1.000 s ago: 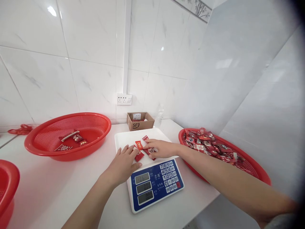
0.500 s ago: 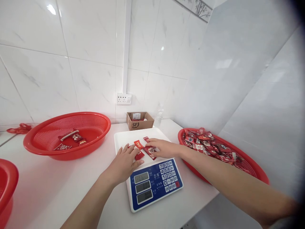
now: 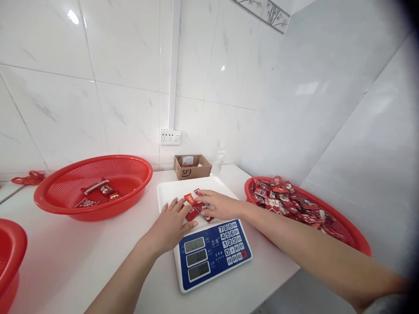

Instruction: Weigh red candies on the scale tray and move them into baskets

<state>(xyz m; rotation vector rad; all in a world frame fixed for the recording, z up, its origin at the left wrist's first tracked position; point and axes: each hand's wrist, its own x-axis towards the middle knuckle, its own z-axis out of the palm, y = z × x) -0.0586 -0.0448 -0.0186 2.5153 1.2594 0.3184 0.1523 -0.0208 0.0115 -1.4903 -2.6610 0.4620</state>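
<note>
Two small red snack packets lie close together on the white pan of a digital scale. My left hand rests at the left packet, its fingers stretched out and spread, fingertips touching the packet's edge. My right hand has its thumb and fingers around the right packet and partly covers it. The packets' inner edges meet or slightly overlap. Below the pan is the blue panel with its displays and keypad; the digits are hard to read.
On the right stands a red basket heaped with similar packets. A red perforated basket at the left holds several packets; another red basket is cut off nearby. Behind the scale are a cardboard box and a clear bottle.
My right hand has moved slightly left, bringing its packet against the left one. My left hand stays in nearly the same place.
</note>
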